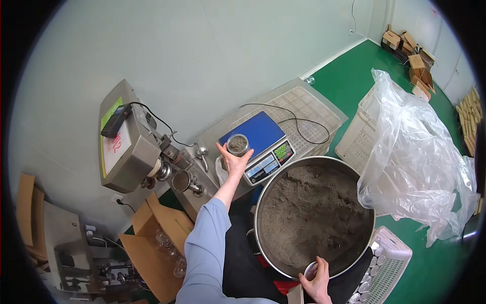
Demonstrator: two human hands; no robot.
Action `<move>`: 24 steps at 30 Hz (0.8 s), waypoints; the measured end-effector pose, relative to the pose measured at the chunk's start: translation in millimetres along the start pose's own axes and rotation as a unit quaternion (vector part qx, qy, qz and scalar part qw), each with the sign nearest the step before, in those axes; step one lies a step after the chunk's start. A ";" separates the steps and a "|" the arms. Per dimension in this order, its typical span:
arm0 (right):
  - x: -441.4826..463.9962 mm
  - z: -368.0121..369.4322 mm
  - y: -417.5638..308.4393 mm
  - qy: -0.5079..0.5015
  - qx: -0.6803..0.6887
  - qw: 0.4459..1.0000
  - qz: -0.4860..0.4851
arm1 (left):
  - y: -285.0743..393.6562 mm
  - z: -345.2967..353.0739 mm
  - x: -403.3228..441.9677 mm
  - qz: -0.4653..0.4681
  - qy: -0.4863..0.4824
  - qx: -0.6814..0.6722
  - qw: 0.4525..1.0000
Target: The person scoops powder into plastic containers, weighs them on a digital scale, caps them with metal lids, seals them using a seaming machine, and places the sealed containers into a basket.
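Observation:
My left hand (pixel 236 161) is wrapped round a clear jar (pixel 238 145) with grey-brown granular material inside, held over the near edge of the blue-topped scale (pixel 258 133). Whether the jar touches the scale is unclear. Lit displays show on the scale's front. My right hand (pixel 316 279) grips a small round container (pixel 311 271) at the near rim of a large round metal tub (pixel 257 223). Grey-brown granular material (pixel 309 213) fills much of the tub, with hollows on its right side.
A metal machine (pixel 129 147) stands left of the scale. An open cardboard box (pixel 147 253) holds clear jars. Clear plastic (pixel 410 157) drapes over a white crate (pixel 357 134) at right. A white basket (pixel 395 258) holds several silvery round items. Boxes lie far back.

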State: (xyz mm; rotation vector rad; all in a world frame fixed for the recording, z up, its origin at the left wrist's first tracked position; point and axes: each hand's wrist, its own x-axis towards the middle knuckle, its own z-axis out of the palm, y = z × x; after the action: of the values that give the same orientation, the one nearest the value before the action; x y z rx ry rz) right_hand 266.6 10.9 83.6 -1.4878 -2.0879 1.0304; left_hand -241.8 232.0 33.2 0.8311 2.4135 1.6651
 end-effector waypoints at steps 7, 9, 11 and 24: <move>5.2 3.5 -2.0 0.011 -0.018 1.000 -0.009 | -5.1 16.5 8.9 -0.010 0.036 0.011 0.999; 5.0 2.1 -6.9 0.004 -0.015 1.000 -0.005 | -0.7 13.8 -2.7 0.050 0.063 0.024 0.996; 5.4 0.9 -6.2 0.005 0.003 1.000 0.009 | 31.3 -5.3 -24.9 0.092 0.020 0.002 0.996; -5.8 -47.4 3.8 0.125 -0.033 0.991 -0.043 | 101.4 -132.4 -344.2 0.113 -0.350 -0.114 0.923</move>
State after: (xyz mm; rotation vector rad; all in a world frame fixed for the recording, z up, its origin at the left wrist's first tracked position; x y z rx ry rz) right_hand 302.8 22.5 112.8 -1.4615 -2.0046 0.7085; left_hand 39.1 -18.9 99.4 1.4041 1.6555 1.3437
